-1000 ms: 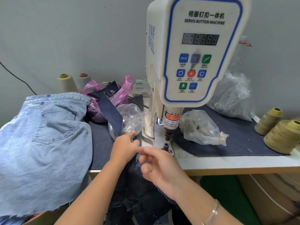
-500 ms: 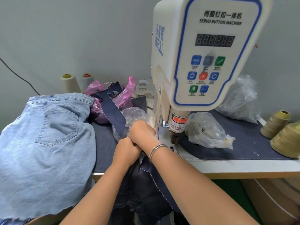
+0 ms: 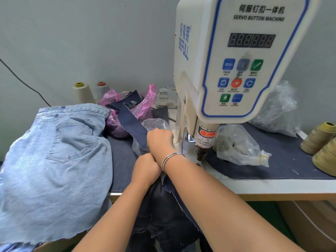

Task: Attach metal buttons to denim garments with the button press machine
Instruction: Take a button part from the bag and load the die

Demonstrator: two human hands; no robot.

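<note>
Just left of the button press machine (image 3: pixel 236 70), the right hand (image 3: pixel 160 140) reaches into a clear plastic bag (image 3: pixel 154 124), its fingers hidden, so its grip cannot be told. The left hand (image 3: pixel 145 166), below that wrist, is curled on the dark denim garment (image 3: pixel 169 211), which hangs off the table edge (image 3: pixel 272 188) in front of the machine.

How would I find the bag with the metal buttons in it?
Start at the big white button machine and look just right of its black press tip. A small clear bag lies there on dark cloth, grey metal bits showing inside and a yellow band tying its corner. The bigger crumpled bag sits further back by the wall.
</note>
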